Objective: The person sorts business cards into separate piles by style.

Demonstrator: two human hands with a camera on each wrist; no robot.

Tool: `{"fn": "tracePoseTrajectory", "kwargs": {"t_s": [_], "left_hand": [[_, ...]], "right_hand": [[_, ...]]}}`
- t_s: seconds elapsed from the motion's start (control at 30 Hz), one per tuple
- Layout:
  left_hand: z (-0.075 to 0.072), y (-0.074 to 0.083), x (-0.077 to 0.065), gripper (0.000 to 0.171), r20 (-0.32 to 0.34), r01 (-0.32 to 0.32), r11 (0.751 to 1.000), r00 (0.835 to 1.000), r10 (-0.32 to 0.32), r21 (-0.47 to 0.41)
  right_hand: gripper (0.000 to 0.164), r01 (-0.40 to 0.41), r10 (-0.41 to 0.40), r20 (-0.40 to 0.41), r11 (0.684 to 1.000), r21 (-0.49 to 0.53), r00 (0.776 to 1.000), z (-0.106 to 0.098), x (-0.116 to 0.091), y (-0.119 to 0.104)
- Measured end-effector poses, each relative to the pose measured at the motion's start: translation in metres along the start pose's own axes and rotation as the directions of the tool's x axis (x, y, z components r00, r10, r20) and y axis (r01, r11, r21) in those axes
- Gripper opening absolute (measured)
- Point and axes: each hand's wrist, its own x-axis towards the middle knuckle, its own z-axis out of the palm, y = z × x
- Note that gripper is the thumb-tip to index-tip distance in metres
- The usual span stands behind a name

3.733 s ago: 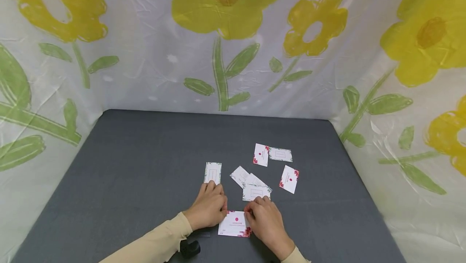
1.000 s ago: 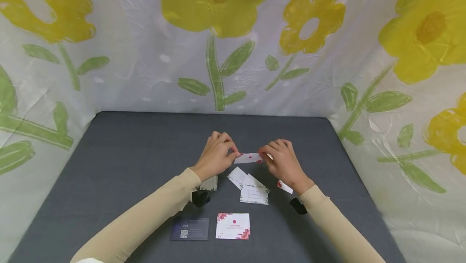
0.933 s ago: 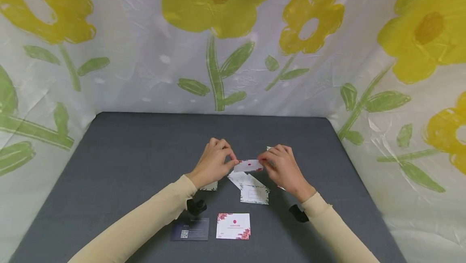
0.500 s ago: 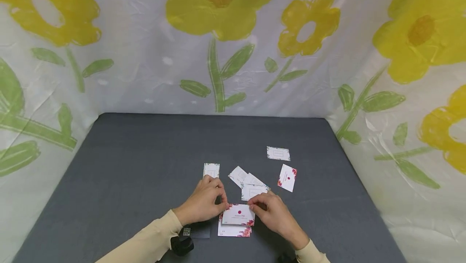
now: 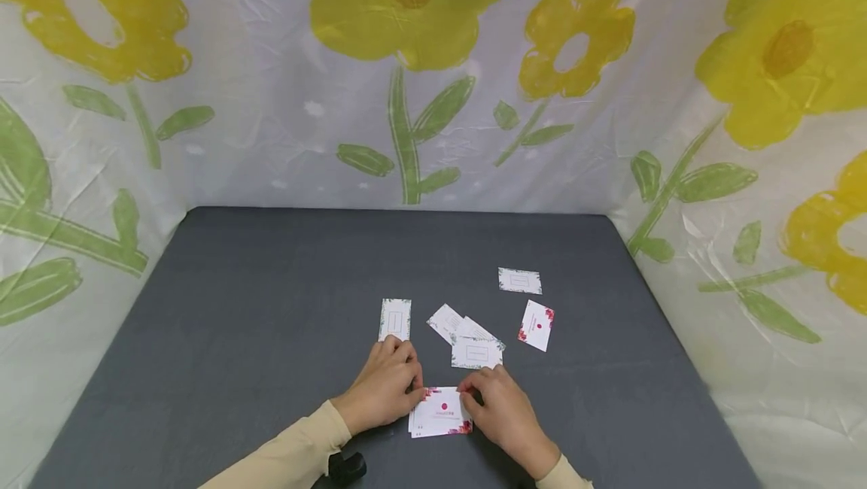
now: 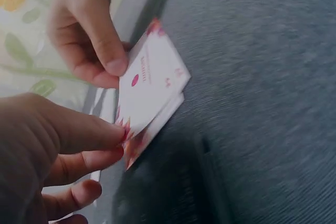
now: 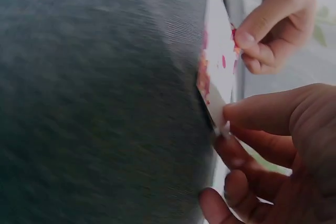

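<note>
Both hands pinch a white card with red floral corners (image 5: 442,412), one at each far corner. My left hand (image 5: 384,387) has thumb and fingertips on its left corner, seen closely in the left wrist view. The right hand (image 5: 503,412) grips the opposite corner between thumb and fingers, as the right wrist view (image 7: 262,140) also shows. Underneath, a similar red-cornered card (image 6: 152,132) lies on the table, its edge sticking out a little. The two cards overlap almost fully in the head view.
On the grey table (image 5: 271,286), a green-bordered card (image 5: 395,317) lies beyond the left hand. Several overlapping white cards (image 5: 477,353) sit beyond the right hand. Farther right are another red-cornered card (image 5: 536,325) and a green-bordered card (image 5: 519,280). Flowered curtain (image 5: 271,98) surrounds the table.
Both hands picked up a red-cornered card from the back right and brought it toward the front. It has lowered over the similar card there, and now nearly lines up with it.
</note>
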Motion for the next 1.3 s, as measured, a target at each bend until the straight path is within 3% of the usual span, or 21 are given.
{"fn": "tracePoseTrajectory", "kwargs": {"t_s": [0.17,0.27,0.33,0.43,0.5,0.57,0.67,0.87,1.13,1.2,1.3], "left_hand": [[0.007,0.003,-0.004,0.025,-0.031,-0.017,0.996,0.999,0.020,0.082],[0.007,0.007,-0.008,0.022,-0.049,-0.019,0.993,0.998,0.025,0.120],[0.005,0.011,-0.011,0.032,-0.037,-0.037,0.989,0.998,0.043,0.145],[0.001,0.015,-0.016,0.062,0.017,-0.081,0.976,0.997,0.079,0.202],[-0.001,0.017,-0.019,0.078,0.061,-0.113,0.962,0.993,0.101,0.247],[-0.002,0.018,-0.020,0.083,0.089,-0.133,0.949,0.990,0.112,0.286],[-0.002,0.019,-0.021,0.073,0.092,-0.152,0.934,0.987,0.129,0.323],[0.000,0.019,-0.019,0.053,0.037,-0.175,0.922,0.984,0.173,0.346],[-0.003,0.021,-0.016,0.052,0.039,-0.170,0.932,0.985,0.167,0.320],[-0.008,0.024,-0.010,0.051,0.063,-0.165,0.940,0.986,0.152,0.299],[-0.014,0.033,0.013,0.047,0.066,-0.162,0.950,0.987,0.149,0.267]], "right_hand": [[0.011,0.067,-0.074,-0.071,0.993,-0.092,0.995,0.008,-0.005,0.000],[0.010,0.108,-0.117,-0.074,0.988,-0.114,0.990,0.006,-0.006,0.000],[0.017,0.132,-0.135,-0.031,0.987,-0.096,0.990,0.002,-0.006,0.001],[0.046,0.179,-0.172,0.087,0.981,-0.070,0.981,-0.009,-0.006,0.003],[0.067,0.222,-0.205,0.175,0.972,-0.080,0.963,-0.015,-0.005,0.006],[0.080,0.273,-0.242,0.238,0.956,-0.110,0.941,-0.018,-0.004,0.007],[0.075,0.339,-0.292,0.270,0.929,-0.151,0.918,-0.018,-0.003,0.008],[0.055,0.405,-0.367,0.205,0.895,-0.188,0.907,-0.013,-0.001,0.010],[0.053,0.382,-0.351,0.199,0.913,-0.145,0.915,-0.014,0.001,0.013],[0.052,0.344,-0.317,0.198,0.931,-0.121,0.927,-0.018,0.003,0.014],[0.045,0.305,-0.286,0.147,0.943,-0.130,0.947,-0.033,0.012,0.027]]}}
